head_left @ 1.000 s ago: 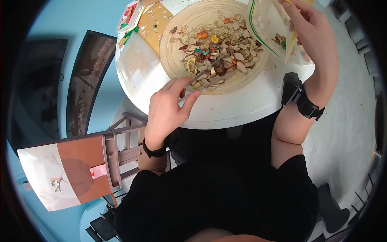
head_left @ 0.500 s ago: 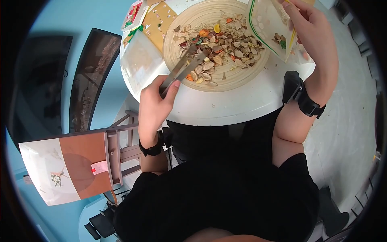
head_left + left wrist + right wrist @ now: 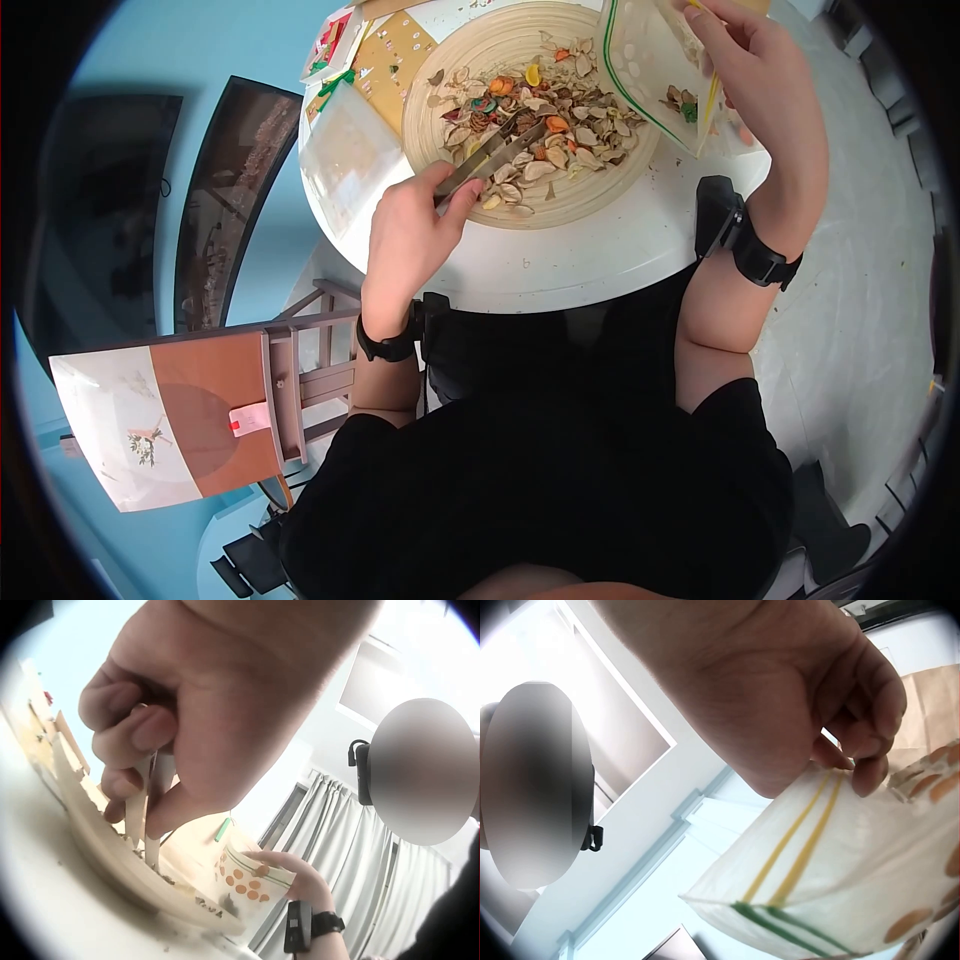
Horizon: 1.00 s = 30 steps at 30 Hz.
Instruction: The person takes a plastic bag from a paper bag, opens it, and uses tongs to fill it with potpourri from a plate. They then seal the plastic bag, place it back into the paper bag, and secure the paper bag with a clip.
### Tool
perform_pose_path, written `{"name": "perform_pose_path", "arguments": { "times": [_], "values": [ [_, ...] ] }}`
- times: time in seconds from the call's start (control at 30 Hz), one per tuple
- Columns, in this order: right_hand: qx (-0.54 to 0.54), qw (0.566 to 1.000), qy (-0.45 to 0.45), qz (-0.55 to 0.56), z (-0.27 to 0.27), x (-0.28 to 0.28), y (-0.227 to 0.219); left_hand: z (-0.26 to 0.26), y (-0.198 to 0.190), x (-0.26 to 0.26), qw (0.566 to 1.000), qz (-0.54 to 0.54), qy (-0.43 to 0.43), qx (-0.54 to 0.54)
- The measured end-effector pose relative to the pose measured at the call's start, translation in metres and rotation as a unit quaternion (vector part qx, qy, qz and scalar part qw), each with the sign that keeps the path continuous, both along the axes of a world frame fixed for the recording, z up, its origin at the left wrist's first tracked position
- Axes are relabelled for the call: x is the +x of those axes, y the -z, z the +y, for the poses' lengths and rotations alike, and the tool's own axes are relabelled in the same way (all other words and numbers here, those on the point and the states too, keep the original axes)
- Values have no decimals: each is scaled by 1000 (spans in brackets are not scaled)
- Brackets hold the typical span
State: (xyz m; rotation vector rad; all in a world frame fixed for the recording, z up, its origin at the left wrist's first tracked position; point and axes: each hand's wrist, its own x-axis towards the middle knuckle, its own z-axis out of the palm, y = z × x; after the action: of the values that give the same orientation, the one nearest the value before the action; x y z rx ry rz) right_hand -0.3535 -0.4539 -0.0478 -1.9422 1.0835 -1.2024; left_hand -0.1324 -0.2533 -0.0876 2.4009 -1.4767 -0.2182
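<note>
My left hand [image 3: 408, 232] grips metal tongs [image 3: 492, 166] near their back end, fingers curled round them in the left wrist view. The tips reach into a pile of dried petals and pods [image 3: 590, 130] on a round, pale wooden plate [image 3: 420, 110]. An orange dried piece [image 3: 557, 124] lies right at the tips; whether they pinch it I cannot tell. At the plate's right edge, my right hand [image 3: 765, 80] pinches the top of a clear zip bag [image 3: 855, 847] with yellow and green seal strips. A few brown and green pieces [image 3: 682, 103] lie inside the bag.
Left of the plate, a second clear bag [image 3: 345, 145] lies on the white round table [image 3: 560, 270], near a gold sheet [image 3: 392, 65] and a small white box [image 3: 335, 45] with red and green bits. A wooden chair [image 3: 285, 395] stands at lower left.
The tongs lifted back toward the left, then moved right and down into the pile again with my left hand. The zip bag and my right hand shifted slightly left.
</note>
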Motion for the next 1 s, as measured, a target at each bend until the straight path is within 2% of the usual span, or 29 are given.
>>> {"name": "perform_pose_path", "arguments": {
  "times": [0.07, 0.17, 0.4, 0.5, 0.57, 0.67, 0.7, 0.73, 0.8, 0.87, 0.93, 1.0],
  "values": [
    [39, 999, -28, -13, -9, -4, 2, -1, 2, 3, 1000, 8, 6, -9],
    [39, 999, -29, 6, -10, -7, -1, 0, 2, 7, 998, 51, 12, -36],
    [-10, 999, 29, 34, 7, 0, -8, -3, -24, 1, 987, 102, -4, -128],
    [15, 999, 26, 35, 5, 0, -11, -11, -37, -6, 976, 137, 22, -168],
    [97, 995, 9, 28, -3, -2, -17, -20, -44, -15, 970, 151, 44, -184],
    [89, 995, -1, 51, -4, -5, -16, -38, -47, -29, 960, 170, 89, -205],
    [47, 998, 12, 42, 1, -3, -15, -44, -47, -34, 956, 175, 107, -211],
    [5, 999, 25, 33, 9, 0, -15, -47, -52, -45, 960, 184, 93, -192],
    [12, 999, 27, 20, 9, 0, -14, -46, -50, -44, 963, 173, 97, -180],
    [107, 994, 7, 10, -5, -7, -16, -44, -47, -40, 963, 174, 79, -190],
    [63, 998, -3, 5, -8, -12, -7, -34, -40, -31, 957, 185, 37, -219],
    [24, 1000, -2, 4, -7, -11, -2, -25, -32, -15, 972, 161, 11, -170]
  ]
}}
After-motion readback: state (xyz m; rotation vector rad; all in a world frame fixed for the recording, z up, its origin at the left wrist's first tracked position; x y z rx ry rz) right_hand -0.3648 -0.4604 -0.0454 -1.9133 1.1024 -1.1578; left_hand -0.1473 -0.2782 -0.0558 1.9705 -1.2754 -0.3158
